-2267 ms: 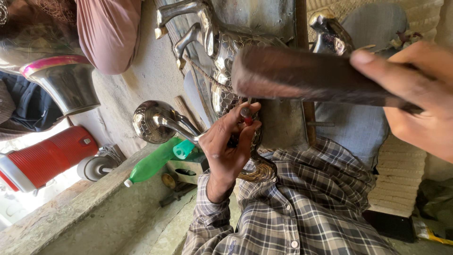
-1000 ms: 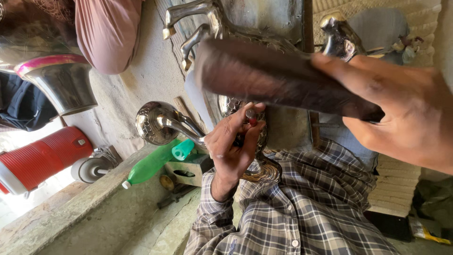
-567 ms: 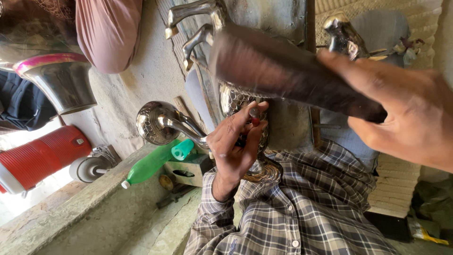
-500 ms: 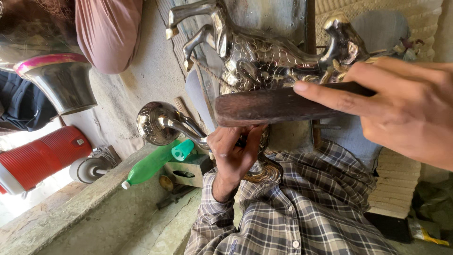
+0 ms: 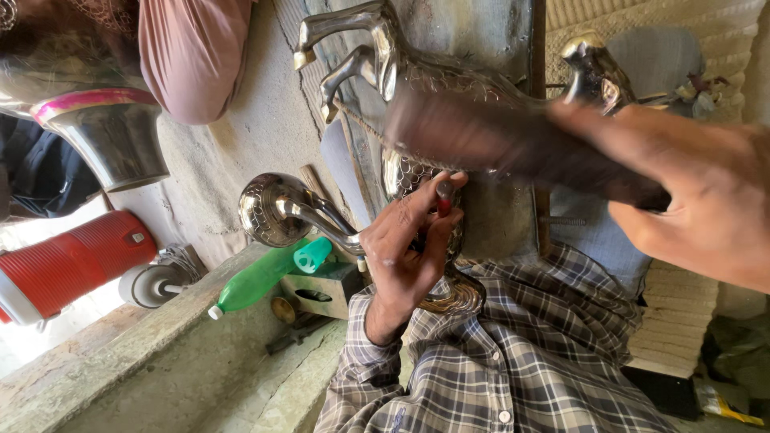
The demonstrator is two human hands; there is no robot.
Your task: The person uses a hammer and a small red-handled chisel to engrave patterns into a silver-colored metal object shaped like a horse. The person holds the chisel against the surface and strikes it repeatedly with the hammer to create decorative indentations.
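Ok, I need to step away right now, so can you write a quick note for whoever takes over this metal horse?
Left hand: pinches a red-tipped punch, with its tip against the metal horse.
Right hand: grips a dark mallet, blurred, above the punch.
The horse lies across the lap, against the checked shirt.
Done: a scale pattern shows on the body by the punch.
Left: the front legs look smooth. How far the pattern runs under the mallet cannot be seen, so check that first.
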